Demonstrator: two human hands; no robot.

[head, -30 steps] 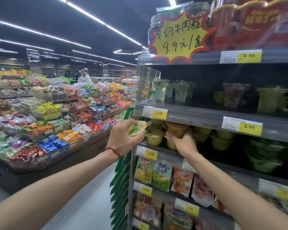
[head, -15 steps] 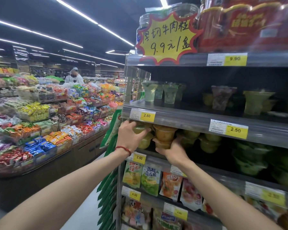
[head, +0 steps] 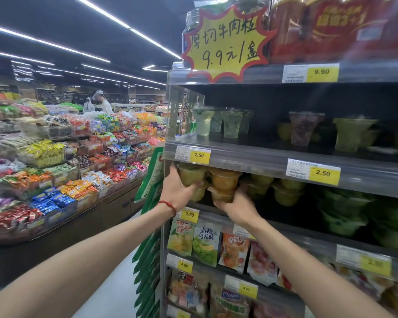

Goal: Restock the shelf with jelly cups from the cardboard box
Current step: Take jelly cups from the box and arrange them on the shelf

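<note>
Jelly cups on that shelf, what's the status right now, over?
Left hand around yellow-green jelly cup. Right hand under stacked orange cups. Both on the 2.50 shelf. Nothing blocking.

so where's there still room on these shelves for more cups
Bare shelf shows on the upper shelf between the pale green cups and the purple cup. The lower row is crowded at its left end, where both hands hold the yellow cup and orange cup.

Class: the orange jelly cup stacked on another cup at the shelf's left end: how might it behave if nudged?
The orange jelly cup probably tips easily: it sits on another cup, not the shelf. Its wide rim and narrower base suggest top-heaviness. The smooth plastic may be slippery.
</note>
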